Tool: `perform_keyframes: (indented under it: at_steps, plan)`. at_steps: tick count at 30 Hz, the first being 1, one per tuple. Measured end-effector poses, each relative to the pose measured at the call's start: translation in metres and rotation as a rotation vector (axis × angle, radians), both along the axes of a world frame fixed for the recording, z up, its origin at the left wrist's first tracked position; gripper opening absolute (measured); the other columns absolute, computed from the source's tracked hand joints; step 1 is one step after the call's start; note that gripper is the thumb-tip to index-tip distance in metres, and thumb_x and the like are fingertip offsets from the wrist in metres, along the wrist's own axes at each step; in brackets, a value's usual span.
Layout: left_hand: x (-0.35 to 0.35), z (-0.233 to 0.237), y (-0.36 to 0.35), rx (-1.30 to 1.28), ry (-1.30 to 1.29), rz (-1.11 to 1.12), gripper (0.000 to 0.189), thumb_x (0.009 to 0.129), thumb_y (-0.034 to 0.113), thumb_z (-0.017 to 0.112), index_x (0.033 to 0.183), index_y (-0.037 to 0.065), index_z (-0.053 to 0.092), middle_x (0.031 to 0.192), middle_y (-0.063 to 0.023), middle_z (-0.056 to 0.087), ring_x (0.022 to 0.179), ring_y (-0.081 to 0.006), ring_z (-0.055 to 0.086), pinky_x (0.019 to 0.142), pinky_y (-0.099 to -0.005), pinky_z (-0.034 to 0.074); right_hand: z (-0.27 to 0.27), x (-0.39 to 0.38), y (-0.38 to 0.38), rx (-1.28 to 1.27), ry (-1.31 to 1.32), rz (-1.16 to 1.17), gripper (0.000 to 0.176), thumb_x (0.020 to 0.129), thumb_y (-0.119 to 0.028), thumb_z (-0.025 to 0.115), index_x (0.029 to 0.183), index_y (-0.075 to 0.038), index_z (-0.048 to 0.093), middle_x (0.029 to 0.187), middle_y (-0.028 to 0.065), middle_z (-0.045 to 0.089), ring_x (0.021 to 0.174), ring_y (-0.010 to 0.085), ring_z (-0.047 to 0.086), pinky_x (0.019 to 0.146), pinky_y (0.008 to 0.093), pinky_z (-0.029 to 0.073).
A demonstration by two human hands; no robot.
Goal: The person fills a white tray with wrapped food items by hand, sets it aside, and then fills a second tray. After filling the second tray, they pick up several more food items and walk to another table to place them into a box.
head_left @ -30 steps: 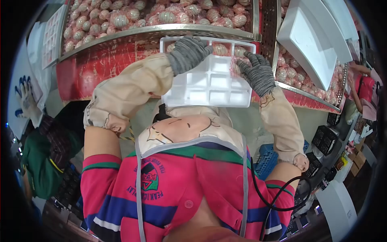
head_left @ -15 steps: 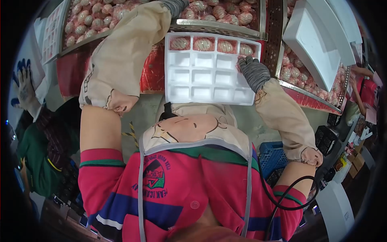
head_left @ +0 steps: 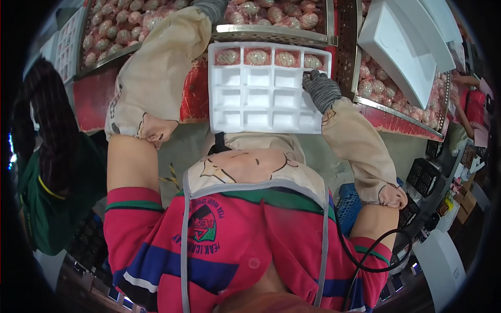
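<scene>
A white foam tray (head_left: 257, 101) with rows of square compartments lies in front of me. Its far row holds several egg-like balls (head_left: 257, 56) wrapped in red netting; the nearer rows have nothing in them. My right hand (head_left: 321, 91), in a grey glove, rests over the tray's right side, just below the rightmost ball (head_left: 313, 61). Its fingers are bent, and what is under them is hidden. My left hand (head_left: 211, 8), also gloved in grey, reaches to the top edge of the view beside the netted balls in the metal bin (head_left: 276, 34); its fingertips are out of sight.
More netted balls fill a bin (head_left: 122, 36) at the upper left. White foam lids (head_left: 402, 49) lean over another bin at the right. At the left edge stands a co-worker in green (head_left: 57, 203). A blue crate (head_left: 348, 203) sits low at the right.
The rightmost ball sits lower and flatter in its compartment, and my right hand has moved slightly off it. The co-worker's gloved hand at the left is no longer visible.
</scene>
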State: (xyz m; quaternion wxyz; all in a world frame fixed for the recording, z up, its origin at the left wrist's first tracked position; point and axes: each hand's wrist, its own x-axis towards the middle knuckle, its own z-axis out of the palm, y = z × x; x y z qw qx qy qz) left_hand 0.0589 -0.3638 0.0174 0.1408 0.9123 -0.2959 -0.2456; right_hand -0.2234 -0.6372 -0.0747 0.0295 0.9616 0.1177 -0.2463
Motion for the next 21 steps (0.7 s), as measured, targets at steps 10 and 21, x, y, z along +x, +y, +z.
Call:
perform_keyframes:
  at_steps: [10, 21]
  plan:
    - [-0.034, -0.008, 0.026, 0.035, -0.557, -0.161, 0.032, 0.084, 0.020, 0.054, 0.114, 0.009, 0.060, 0.116, -0.0164, 0.057, 0.113, -0.0277, 0.052, 0.094, -0.0396, 0.042, 0.052, 0.035, 0.018, 0.021, 0.102, 0.037, 0.021, 0.087, -0.022, 0.052, 0.100, -0.008, 0.060, 0.091, 0.0166, 0.061, 0.082, 0.0322, 0.063, 0.070, 0.0443, 0.051]
    - [0.029, -0.061, 0.010, 0.223, -0.526, -0.014, 0.038, 0.079, 0.033, 0.059, 0.109, 0.008, 0.062, 0.105, -0.0148, 0.063, 0.098, -0.0263, 0.061, 0.081, -0.0407, 0.048, 0.028, 0.215, 0.000, 0.321, -0.032, -0.054, 0.039, 0.080, -0.019, 0.062, 0.119, -0.015, 0.059, 0.111, 0.0117, 0.063, 0.101, 0.0316, 0.061, 0.088, 0.0400, 0.047]
